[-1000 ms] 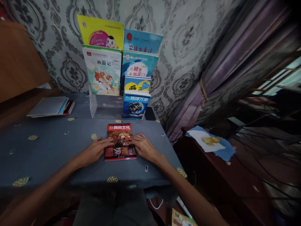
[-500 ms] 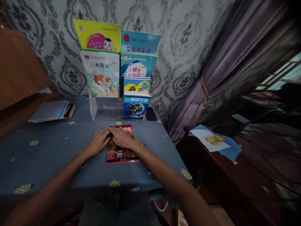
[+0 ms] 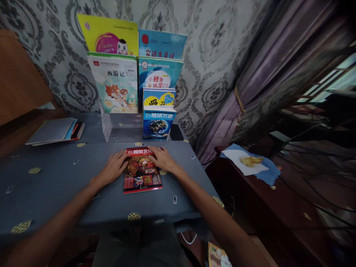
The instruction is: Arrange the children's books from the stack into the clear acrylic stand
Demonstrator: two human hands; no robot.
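Note:
A red-covered book with a mask picture lies flat on the grey-blue tablecloth in front of me. At its upper left edge rests my left hand, fingers spread and lying flat. My right hand lies on its upper right corner, fingers stretched out over the cover's edge. Neither hand is wrapped round anything. Behind the book stands a clear acrylic rack that holds several upright books, among them a white one and a blue one with a globe.
Left on the table is a small stack of books. A black phone lies right of the rack. To the right, a dark red surface bears a blue cloth and cables. A patterned wall rises behind.
My right hand has slid right across the red book, away from my left hand, baring its title and mask picture. The view has shifted slightly.

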